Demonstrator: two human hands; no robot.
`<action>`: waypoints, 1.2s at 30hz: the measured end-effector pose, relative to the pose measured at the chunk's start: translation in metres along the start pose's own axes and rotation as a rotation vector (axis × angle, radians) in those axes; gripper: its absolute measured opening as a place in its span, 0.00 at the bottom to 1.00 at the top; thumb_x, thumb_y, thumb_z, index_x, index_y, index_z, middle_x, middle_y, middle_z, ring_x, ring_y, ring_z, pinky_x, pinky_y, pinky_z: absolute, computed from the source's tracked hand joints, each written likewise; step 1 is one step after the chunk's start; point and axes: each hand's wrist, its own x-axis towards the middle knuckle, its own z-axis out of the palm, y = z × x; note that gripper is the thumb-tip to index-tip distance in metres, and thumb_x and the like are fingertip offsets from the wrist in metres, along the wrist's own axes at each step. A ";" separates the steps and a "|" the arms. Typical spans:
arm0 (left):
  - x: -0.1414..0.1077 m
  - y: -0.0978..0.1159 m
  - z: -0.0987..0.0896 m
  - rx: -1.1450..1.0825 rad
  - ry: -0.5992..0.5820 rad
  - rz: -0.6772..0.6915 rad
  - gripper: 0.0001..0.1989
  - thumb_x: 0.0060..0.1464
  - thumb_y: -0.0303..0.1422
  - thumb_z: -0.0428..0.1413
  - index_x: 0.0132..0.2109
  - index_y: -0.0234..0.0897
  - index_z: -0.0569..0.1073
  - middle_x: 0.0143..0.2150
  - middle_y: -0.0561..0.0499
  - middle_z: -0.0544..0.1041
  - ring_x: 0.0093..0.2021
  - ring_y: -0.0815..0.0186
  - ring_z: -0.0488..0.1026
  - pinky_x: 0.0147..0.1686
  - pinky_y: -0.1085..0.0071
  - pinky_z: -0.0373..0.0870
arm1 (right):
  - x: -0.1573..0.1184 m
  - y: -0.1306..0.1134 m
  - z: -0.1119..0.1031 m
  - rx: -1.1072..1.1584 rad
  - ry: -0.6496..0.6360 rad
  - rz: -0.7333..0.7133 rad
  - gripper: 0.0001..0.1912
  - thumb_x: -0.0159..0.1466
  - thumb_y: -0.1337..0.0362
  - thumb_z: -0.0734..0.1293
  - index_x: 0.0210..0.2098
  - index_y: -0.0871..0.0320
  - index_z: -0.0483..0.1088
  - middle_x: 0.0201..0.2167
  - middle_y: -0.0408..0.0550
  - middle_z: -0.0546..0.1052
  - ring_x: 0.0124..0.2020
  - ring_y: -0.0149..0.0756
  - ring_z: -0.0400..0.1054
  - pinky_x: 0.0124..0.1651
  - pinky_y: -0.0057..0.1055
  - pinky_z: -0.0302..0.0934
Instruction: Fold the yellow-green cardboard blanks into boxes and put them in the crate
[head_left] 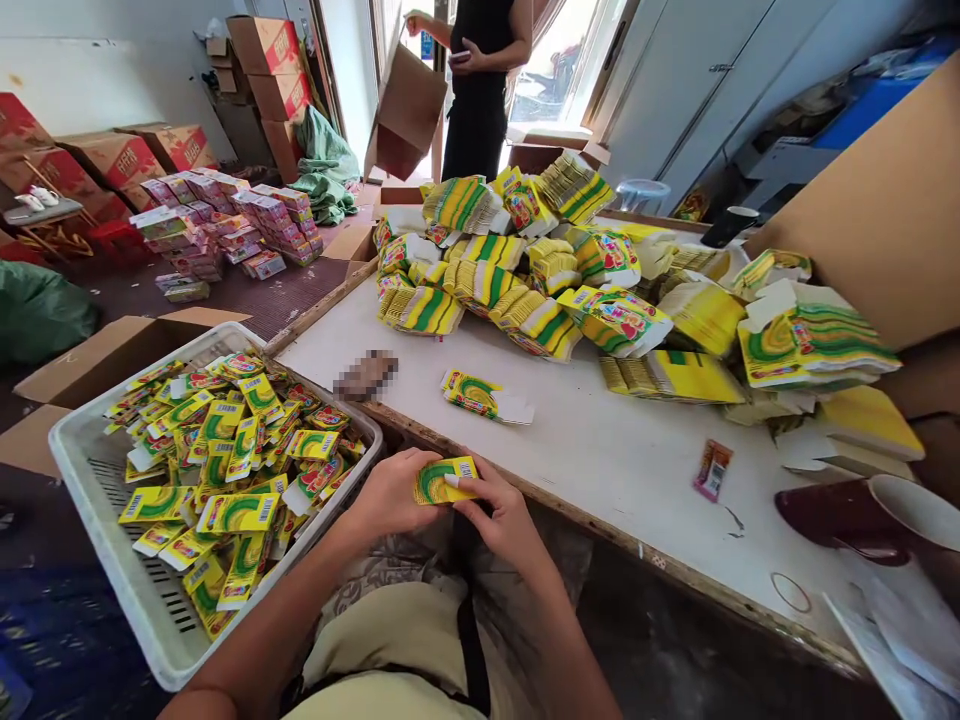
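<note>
Both hands are together over our lap, at the near edge of the table point(585, 455). Left hand point(397, 495): fingers curled around the left end of one small box point(444, 480). Right hand point(499, 515): thumb laid on the printed face, fingers bent beneath the right end. We note the small box clamped between the two, face up, yellow with a green swirl. We cannot tell whether its ends are closed, as the fingers cover them.

To our left, just beside the left forearm, we record a white basket point(161, 655) with slotted walls, heaped with filled-out boxes point(238, 512) of the same print (lying at all angles, some with barcodes up). On the table, beyond the hands, we find a single carton point(472, 393) lying apart, its white flap sticking out to the right.

Along the far side of the table we see a pile of flat cartons point(480, 270), stacked in bundles, some tipped over. On the right: a small packet point(712, 470), a rubber band point(773, 580) and a dark red mug point(832, 515) near the table's edge.

Past the table we observe a standing person point(480, 120) in black, one hand on a large cardboard box point(411, 100). On the floor at the left, pink boxes point(202, 220) sit in stacks.
</note>
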 end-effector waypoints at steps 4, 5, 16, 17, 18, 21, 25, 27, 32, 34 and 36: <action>-0.001 0.003 -0.004 0.004 0.013 -0.006 0.26 0.43 0.32 0.64 0.52 0.37 0.70 0.47 0.46 0.77 0.46 0.58 0.75 0.46 0.63 0.72 | 0.006 0.000 0.006 0.026 0.085 0.073 0.26 0.60 0.57 0.70 0.56 0.55 0.68 0.59 0.57 0.71 0.59 0.48 0.68 0.59 0.46 0.65; -0.002 0.001 -0.008 0.021 0.021 -0.010 0.26 0.44 0.32 0.63 0.52 0.37 0.70 0.48 0.46 0.77 0.46 0.58 0.75 0.46 0.63 0.72 | 0.010 0.001 0.007 0.024 0.075 0.090 0.31 0.59 0.56 0.71 0.59 0.55 0.64 0.59 0.58 0.71 0.57 0.48 0.69 0.58 0.46 0.66; -0.068 -0.101 -0.085 0.668 0.153 -0.650 0.41 0.49 0.42 0.64 0.66 0.36 0.60 0.69 0.33 0.58 0.69 0.40 0.52 0.64 0.45 0.54 | 0.110 0.073 -0.042 -0.675 0.312 0.106 0.22 0.60 0.58 0.66 0.50 0.64 0.69 0.46 0.64 0.75 0.47 0.53 0.68 0.52 0.50 0.62; -0.071 -0.110 -0.078 0.661 0.125 -0.641 0.38 0.52 0.43 0.62 0.66 0.38 0.61 0.69 0.34 0.58 0.69 0.42 0.52 0.64 0.46 0.53 | 0.114 0.077 -0.041 -0.738 0.281 0.118 0.20 0.60 0.61 0.66 0.50 0.63 0.70 0.44 0.63 0.75 0.46 0.53 0.68 0.51 0.49 0.62; -0.073 -0.119 -0.070 0.650 0.093 -0.634 0.35 0.54 0.45 0.60 0.66 0.40 0.62 0.70 0.36 0.57 0.70 0.43 0.52 0.65 0.46 0.52 | 0.116 0.078 -0.040 -0.784 0.256 0.124 0.19 0.59 0.63 0.65 0.49 0.63 0.70 0.43 0.62 0.75 0.45 0.52 0.67 0.50 0.47 0.61; -0.070 -0.145 -0.048 0.627 0.044 -0.693 0.32 0.58 0.48 0.54 0.66 0.42 0.63 0.72 0.39 0.53 0.71 0.44 0.50 0.65 0.47 0.50 | 0.112 0.076 -0.036 -0.837 0.226 0.113 0.17 0.59 0.68 0.64 0.48 0.62 0.70 0.41 0.59 0.74 0.44 0.49 0.66 0.50 0.44 0.60; -0.060 -0.169 -0.051 0.643 0.040 -0.845 0.34 0.62 0.52 0.46 0.69 0.43 0.58 0.74 0.40 0.48 0.72 0.42 0.44 0.64 0.44 0.48 | 0.104 0.069 -0.033 -0.823 0.227 0.116 0.18 0.60 0.68 0.63 0.49 0.61 0.69 0.42 0.59 0.73 0.44 0.50 0.64 0.50 0.43 0.59; -0.058 -0.172 -0.063 0.643 0.006 -0.864 0.33 0.62 0.52 0.46 0.69 0.42 0.59 0.74 0.39 0.49 0.71 0.40 0.46 0.63 0.44 0.50 | 0.104 0.066 -0.032 -0.783 0.235 0.121 0.18 0.59 0.70 0.63 0.49 0.62 0.69 0.41 0.59 0.72 0.45 0.51 0.64 0.50 0.44 0.58; -0.059 -0.143 -0.084 0.640 -0.069 -0.757 0.28 0.56 0.51 0.55 0.56 0.37 0.74 0.62 0.36 0.69 0.64 0.43 0.62 0.62 0.48 0.55 | 0.107 0.058 -0.031 -0.645 0.315 0.131 0.19 0.54 0.73 0.64 0.46 0.61 0.66 0.40 0.58 0.71 0.45 0.50 0.64 0.50 0.45 0.58; -0.056 -0.124 -0.085 0.550 -0.045 -0.618 0.28 0.56 0.50 0.56 0.56 0.38 0.74 0.60 0.38 0.72 0.63 0.47 0.64 0.62 0.51 0.57 | 0.106 0.053 -0.031 -0.591 0.374 0.123 0.21 0.54 0.74 0.64 0.47 0.59 0.63 0.41 0.56 0.71 0.45 0.48 0.65 0.50 0.45 0.60; -0.049 -0.103 -0.079 0.306 0.017 -0.416 0.28 0.56 0.49 0.55 0.58 0.39 0.71 0.60 0.41 0.72 0.61 0.50 0.67 0.61 0.54 0.61 | 0.103 0.044 -0.029 -0.542 0.427 0.108 0.20 0.56 0.73 0.63 0.48 0.58 0.60 0.39 0.52 0.71 0.42 0.43 0.67 0.47 0.41 0.62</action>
